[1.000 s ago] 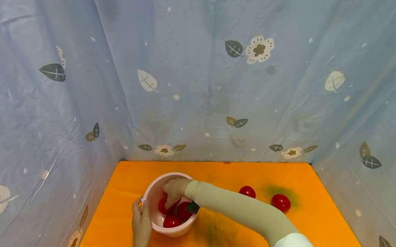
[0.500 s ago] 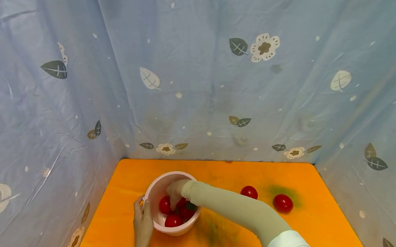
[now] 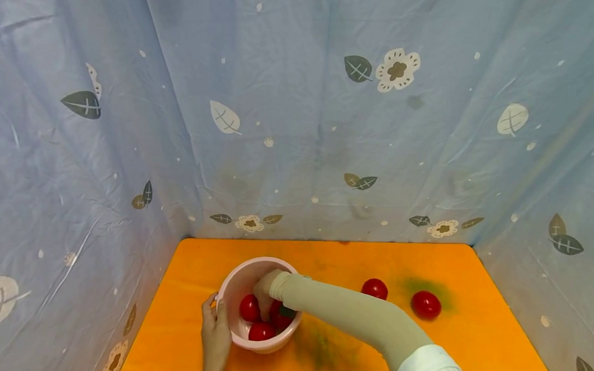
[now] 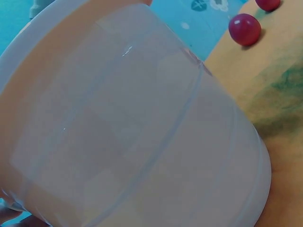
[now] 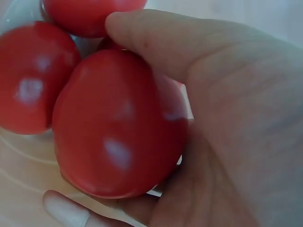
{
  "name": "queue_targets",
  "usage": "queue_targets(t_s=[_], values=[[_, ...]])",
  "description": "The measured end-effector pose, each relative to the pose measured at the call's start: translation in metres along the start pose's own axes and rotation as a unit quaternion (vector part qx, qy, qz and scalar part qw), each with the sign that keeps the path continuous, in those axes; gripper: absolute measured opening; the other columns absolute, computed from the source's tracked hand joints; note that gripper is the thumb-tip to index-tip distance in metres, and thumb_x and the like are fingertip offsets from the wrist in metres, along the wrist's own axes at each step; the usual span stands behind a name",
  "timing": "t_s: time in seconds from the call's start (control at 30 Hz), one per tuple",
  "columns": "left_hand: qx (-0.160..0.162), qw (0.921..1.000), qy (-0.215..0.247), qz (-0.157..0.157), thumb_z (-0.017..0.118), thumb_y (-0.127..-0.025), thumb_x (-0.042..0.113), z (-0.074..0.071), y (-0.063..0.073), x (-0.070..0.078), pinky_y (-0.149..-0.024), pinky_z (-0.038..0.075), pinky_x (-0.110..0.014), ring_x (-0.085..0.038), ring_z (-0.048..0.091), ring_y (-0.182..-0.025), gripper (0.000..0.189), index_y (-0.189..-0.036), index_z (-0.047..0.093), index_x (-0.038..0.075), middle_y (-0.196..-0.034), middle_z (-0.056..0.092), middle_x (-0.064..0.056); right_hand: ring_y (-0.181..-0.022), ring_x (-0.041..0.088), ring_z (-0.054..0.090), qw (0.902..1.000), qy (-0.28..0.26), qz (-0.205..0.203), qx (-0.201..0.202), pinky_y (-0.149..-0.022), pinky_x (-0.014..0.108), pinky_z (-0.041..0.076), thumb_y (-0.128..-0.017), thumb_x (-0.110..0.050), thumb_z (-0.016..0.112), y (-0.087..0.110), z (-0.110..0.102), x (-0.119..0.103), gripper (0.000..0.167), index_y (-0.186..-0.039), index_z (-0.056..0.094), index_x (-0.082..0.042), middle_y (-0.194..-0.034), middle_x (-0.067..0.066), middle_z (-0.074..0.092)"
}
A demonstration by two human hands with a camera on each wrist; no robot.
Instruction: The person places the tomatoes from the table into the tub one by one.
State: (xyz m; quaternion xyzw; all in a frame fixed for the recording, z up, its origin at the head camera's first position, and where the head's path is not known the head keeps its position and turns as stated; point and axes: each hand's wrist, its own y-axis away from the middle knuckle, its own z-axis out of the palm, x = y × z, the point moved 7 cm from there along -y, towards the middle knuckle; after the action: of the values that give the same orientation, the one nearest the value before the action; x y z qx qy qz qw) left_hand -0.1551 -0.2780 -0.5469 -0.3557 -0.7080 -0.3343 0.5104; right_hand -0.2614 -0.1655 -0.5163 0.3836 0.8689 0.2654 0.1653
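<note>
Fruit (image 5: 120,127), round, red and glossy, sits in the curl of my right hand (image 3: 265,290), deep inside the pink bucket (image 3: 244,281). My thumb lies along its upper side and my fingers bend round beneath it, so I have it held, though one fingertip sticks out clear of the skin. Two more like it crowd beside it in the wrist view.

Over the last second my right hand has sunk lower and shifted a little to the right, so that the left-hand fruit (image 3: 249,307) now shows with my fingers just beside it rather than over it. The near fruit (image 3: 262,331) lies by the bucket's near wall. My forearm and the wall hide much of the right side, so I cannot fairly say whether my grip bears weight or the bottom does.

My left hand (image 3: 216,335) has stayed where it was, holding the bucket's left side by the rim. Right of the bucket, the far fruit (image 3: 375,289) and the rightmost fruit (image 3: 425,305) have stayed on the orange table (image 3: 197,270). I judge the handling inside the bucket unfinished, with those two still outside it.
</note>
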Motion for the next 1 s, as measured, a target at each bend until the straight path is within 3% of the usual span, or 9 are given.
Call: queue_targets(t_s=[0.2,0.43,0.7,0.87,0.93,1.0], values=[[0.001,1.0000,-0.003,0.006,0.032,-0.110,0.041,0.000,0.001,0.001,-0.108,0.043,-0.064,-0.049,0.054,-0.127,0.054,-0.152,0.031,0.006,-0.147,0.048,-0.033,-0.080,0.012,0.056,1.0000,-0.005,-0.001,-0.001,-0.076,0.025,0.055,-0.075,-0.031,0.089,0.008,-0.003,-0.001,0.025,-0.089,0.074,-0.017,-0.085,-0.007,0.062],[-0.004,1.0000,-0.009,-0.001,0.031,-0.111,0.042,0.000,0.001,0.000,-0.109,0.042,-0.065,-0.050,0.051,-0.129,0.056,-0.153,0.029,0.005,-0.149,0.045,-0.034,-0.075,0.010,0.055,0.9890,0.132,-0.003,0.066,-0.068,0.020,0.052,-0.068,-0.042,0.092,0.019,-0.017,-0.014,0.029,-0.082,0.075,-0.024,-0.081,-0.009,0.060],[-0.005,1.0000,0.001,-0.003,0.030,-0.110,0.043,-0.001,0.001,0.003,-0.110,0.040,-0.066,-0.050,0.050,-0.132,0.058,-0.153,0.029,0.005,-0.151,0.044,-0.033,-0.088,0.013,0.049,0.9807,0.173,0.003,0.091,-0.075,0.026,0.049,-0.076,-0.044,0.083,0.023,-0.022,-0.015,0.030,-0.098,0.075,-0.026,-0.094,-0.006,0.060],[-0.002,0.9999,-0.008,0.008,0.031,-0.111,0.040,-0.001,0.003,0.004,-0.106,0.044,-0.065,-0.050,0.053,-0.127,0.055,-0.152,0.031,0.004,-0.147,0.047,-0.034,-0.079,0.012,0.053,0.9862,0.126,-0.039,0.099,-0.076,0.024,0.050,-0.085,-0.046,0.074,0.024,-0.025,-0.012,0.021,-0.085,0.072,-0.025,-0.081,-0.008,0.060],[0.002,0.9999,-0.010,0.011,0.031,-0.111,0.040,-0.002,0.003,0.004,-0.105,0.046,-0.064,-0.049,0.055,-0.125,0.054,-0.151,0.032,0.004,-0.146,0.049,-0.034,-0.071,0.012,0.055,0.9901,0.062,-0.075,0.101,-0.074,0.023,0.052,-0.091,-0.046,0.070,0.027,-0.028,-0.010,0.025,-0.082,0.070,-0.022,-0.072,-0.008,0.058],[0.005,0.9998,-0.010,0.015,0.032,-0.111,0.039,-0.003,0.003,0.004,-0.103,0.047,-0.063,-0.049,0.057,-0.123,0.053,-0.151,0.033,0.004,-0.144,0.051,-0.034,-0.070,0.010,0.056,0.9859,-0.020,-0.124,0.111,-0.075,0.021,0.053,-0.094,-0.044,0.068,0.033,-0.032,-0.006,0.024,-0.088,0.070,-0.021,-0.073,-0.009,0.059]])
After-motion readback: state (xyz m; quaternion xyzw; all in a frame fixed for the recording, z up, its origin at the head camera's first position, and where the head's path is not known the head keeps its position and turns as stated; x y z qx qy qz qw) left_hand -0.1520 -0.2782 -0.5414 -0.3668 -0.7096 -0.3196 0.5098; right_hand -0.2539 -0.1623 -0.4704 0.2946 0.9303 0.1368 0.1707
